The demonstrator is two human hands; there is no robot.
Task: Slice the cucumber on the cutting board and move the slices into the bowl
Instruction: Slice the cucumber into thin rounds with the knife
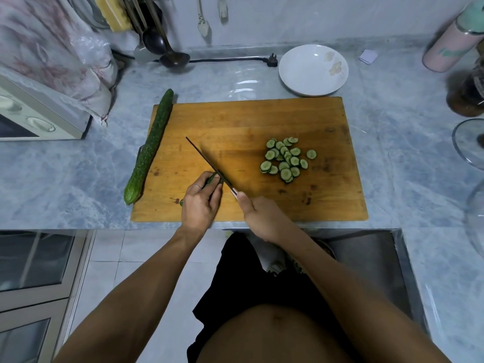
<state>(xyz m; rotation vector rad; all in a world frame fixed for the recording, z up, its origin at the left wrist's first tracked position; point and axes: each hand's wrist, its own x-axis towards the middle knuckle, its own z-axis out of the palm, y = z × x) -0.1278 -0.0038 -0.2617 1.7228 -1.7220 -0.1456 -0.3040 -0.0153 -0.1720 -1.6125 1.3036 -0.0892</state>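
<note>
left hand (199,203) pinching cucumber stub (211,178) | right hand (258,214) gripping knife (209,163) over stub | slices (285,159) piled on cutting board (248,119) | bowl (313,70) near counter's far edge

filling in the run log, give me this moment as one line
phase: slicing | left hand: holds cucumber stub | right hand: grips knife | slices: piled on cutting board | bowl: empty

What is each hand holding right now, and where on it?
Left hand holds the short cucumber stub at its end, fingertips beside the blade. Right hand grips the knife by its handle.
</note>
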